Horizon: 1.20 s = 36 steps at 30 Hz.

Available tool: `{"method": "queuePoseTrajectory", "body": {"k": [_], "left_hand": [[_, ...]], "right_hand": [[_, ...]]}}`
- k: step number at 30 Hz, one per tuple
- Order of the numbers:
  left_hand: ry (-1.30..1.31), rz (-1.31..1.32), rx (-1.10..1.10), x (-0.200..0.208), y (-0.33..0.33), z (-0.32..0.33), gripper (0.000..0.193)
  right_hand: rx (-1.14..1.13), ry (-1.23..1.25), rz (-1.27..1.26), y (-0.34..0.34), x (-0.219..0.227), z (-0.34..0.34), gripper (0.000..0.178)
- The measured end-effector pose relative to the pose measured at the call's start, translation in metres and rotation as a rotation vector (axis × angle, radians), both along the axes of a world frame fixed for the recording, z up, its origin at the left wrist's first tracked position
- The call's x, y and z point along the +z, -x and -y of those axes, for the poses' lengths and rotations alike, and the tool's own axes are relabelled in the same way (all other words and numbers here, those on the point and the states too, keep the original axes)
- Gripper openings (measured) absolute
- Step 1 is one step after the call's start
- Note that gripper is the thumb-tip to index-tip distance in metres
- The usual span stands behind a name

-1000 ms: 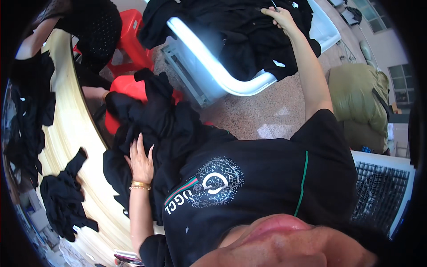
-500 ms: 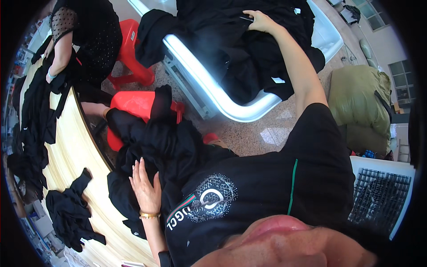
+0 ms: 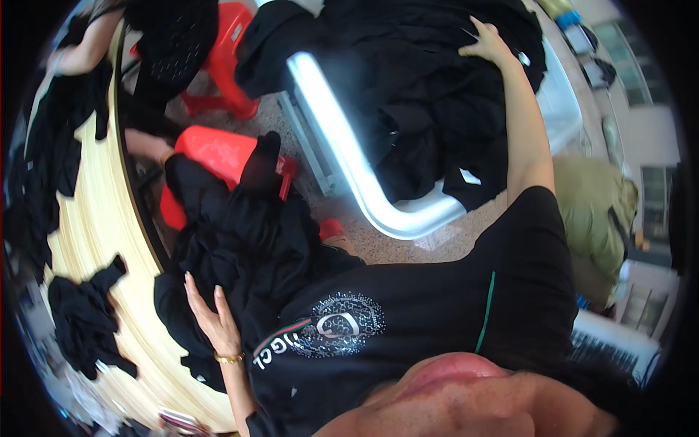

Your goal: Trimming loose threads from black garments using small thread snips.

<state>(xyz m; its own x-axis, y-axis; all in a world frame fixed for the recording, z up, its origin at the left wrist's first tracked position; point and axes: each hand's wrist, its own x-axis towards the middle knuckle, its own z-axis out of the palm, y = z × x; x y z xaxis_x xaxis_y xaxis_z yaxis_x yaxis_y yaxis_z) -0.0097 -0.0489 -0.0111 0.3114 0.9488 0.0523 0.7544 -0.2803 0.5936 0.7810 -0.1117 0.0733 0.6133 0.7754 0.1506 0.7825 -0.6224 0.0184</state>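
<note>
My left hand (image 3: pixel 216 324), with a gold-coloured bracelet at its wrist, lies flat with fingers stretched on black cloth (image 3: pixel 240 233) that drapes over my lap and against the table edge. At arm's length, my right hand (image 3: pixel 492 48) is over a heap of black garments (image 3: pixel 437 95). A thin metal tool (image 3: pixel 469 33) sticks out between its fingers; its exact kind is too small to make out. The garments fill a white tub (image 3: pixel 564 109) and spill over a shiny pale rail (image 3: pixel 331 124) with a rounded corner. White labels show on some of them.
A wood-topped table (image 3: pixel 95 218) on the left carries more black garments, one crumpled piece (image 3: pixel 87 313) nearest me. Another person's arm (image 3: pixel 91 44) is at its far end. Red stools (image 3: pixel 218 153) stand between table and rail. An olive bundle (image 3: pixel 593 218) and a white crate (image 3: pixel 611 342) are at right.
My right hand has moved right across the heap of garments, still with the thin tool. My left hand stays on the black cloth, its fingers shifted slightly. The whole view has turned a little.
</note>
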Motion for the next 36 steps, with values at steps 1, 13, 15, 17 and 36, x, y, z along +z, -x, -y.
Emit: {"method": "queuePoseTrajectory", "body": {"k": [1,13,15,17,36], "left_hand": [[0.036,0.041,0.088,-0.011,0.002,0.003,0.055],[-0.033,0.147,0.316,-0.001,-0.006,0.031,0.050],[-0.038,0.155,0.346,0.001,-0.004,0.038,0.052],[-0.048,0.160,0.354,0.004,-0.002,0.043,0.053],[0.221,0.588,0.098,0.032,0.019,0.018,0.066]], "right_hand": [[0.023,0.054,-0.021,0.000,-0.021,-0.030,0.114],[-0.281,0.063,0.058,-0.119,-0.067,-0.055,0.097],[-0.242,0.115,0.107,-0.114,-0.070,-0.059,0.090],[-0.273,0.185,0.136,-0.099,-0.071,-0.062,0.076],[0.106,-0.002,-0.046,-0.011,-0.019,0.034,0.067]]}}
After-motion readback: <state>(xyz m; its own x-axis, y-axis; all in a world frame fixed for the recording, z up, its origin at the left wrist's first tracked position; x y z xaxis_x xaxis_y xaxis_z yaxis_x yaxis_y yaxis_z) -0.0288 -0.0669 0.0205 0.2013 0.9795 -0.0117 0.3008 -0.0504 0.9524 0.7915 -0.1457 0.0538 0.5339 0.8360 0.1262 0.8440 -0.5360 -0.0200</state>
